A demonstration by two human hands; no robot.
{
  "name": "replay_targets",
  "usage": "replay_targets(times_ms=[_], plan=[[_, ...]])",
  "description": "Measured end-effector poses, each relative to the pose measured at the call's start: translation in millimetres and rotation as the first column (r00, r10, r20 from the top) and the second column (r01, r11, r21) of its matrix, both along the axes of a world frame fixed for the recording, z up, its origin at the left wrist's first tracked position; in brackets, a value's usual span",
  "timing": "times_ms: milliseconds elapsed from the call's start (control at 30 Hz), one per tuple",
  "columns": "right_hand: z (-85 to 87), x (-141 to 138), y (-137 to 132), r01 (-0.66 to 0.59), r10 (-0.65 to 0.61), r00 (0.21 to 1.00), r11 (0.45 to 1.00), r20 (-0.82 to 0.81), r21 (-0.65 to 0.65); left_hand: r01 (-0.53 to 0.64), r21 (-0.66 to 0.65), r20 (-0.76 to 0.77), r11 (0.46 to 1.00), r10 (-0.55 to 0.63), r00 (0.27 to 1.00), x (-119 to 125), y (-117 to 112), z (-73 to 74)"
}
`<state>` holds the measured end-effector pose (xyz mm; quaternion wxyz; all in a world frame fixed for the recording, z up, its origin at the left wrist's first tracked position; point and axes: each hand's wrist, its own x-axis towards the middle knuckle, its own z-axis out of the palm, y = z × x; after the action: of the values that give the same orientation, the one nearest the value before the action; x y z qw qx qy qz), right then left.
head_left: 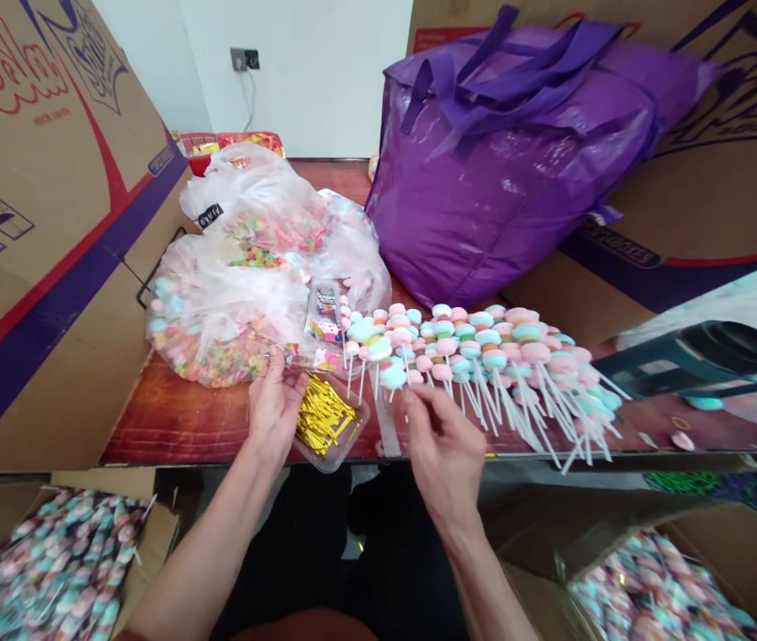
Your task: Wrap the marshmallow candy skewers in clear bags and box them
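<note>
Both hands at table edge, over ties and candy sticks
Your left hand (pixel 276 402) lies loosely curled against the clear plastic tray of gold twist ties (pixel 329 418), gripping nothing visible. Your right hand (pixel 443 452) has its fingertips among the white sticks of the pink-and-blue marshmallow lollipops (pixel 478 347) fanned on the red-brown wooden table (pixel 171 418); whether it grasps one cannot be told

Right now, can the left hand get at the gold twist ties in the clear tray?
Probably yes. The left hand is right beside the clear tray, at its left edge. The tray is open on top and nothing covers the gold twist ties; the marshmallow sticks lie off to its right.
</note>
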<state>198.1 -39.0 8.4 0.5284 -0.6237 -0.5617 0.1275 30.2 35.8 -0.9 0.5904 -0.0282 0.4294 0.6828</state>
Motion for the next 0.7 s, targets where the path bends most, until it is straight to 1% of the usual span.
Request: replay_targets(times_ms=[67,167,233,300,367,433,500,567,633,700], plan=[[-4.0,3.3,-24.3,-0.009,0.010,1.000,0.999,-0.019,0.037,0.000,-0.008,0.002,1.000,0.000,1.000,1.4,0.7,0.8],[-9.7,8.1,-43.3,-0.030,0.025,0.998,0.997,0.058,0.077,0.018,0.009,-0.009,1.000,-0.018,1.000,5.5,-1.3,0.6],[-12.2,12.6,-47.5,-0.045,0.031,0.992,0.993,0.126,0.106,0.059,0.043,-0.040,0.997,-0.057,0.998,8.6,-4.4,-1.1],[-13.4,17.4,-48.9,-0.061,0.032,0.979,0.988,0.201,0.139,0.103,0.097,-0.105,0.990,-0.093,0.990,11.2,-7.9,-3.9],[-13.5,21.2,-50.1,-0.078,0.031,0.963,0.984,0.269,0.163,0.122,0.152,-0.193,0.981,-0.092,0.977,12.9,-10.7,-6.9],[-13.1,23.0,-52.2,-0.102,0.060,0.961,0.984,0.268,0.146,0.119,0.183,-0.259,0.976,-0.069,0.963,13.8,-12.2,-9.5],[-13.1,22.7,-55.0,-0.133,0.118,0.979,0.987,0.167,0.086,0.118,0.185,-0.281,0.976,-0.062,0.958,13.9,-12.2,-11.3],[-14.7,20.8,-57.7,-0.146,0.145,0.989,0.989,0.008,0.008,0.122,0.177,-0.284,0.977,-0.068,0.956,13.5,-11.4,-12.8],[-17.8,17.4,-59.8,-0.115,0.102,0.983,0.991,-0.151,-0.076,0.129,0.173,-0.298,0.976,-0.073,0.952,13.0,-10.6,-14.3],[-20.7,12.5,-60.4,-0.080,0.025,0.946,0.984,-0.324,-0.157,0.141,0.177,-0.312,0.974,-0.081,0.947,12.8,-10.3,-16.3]])
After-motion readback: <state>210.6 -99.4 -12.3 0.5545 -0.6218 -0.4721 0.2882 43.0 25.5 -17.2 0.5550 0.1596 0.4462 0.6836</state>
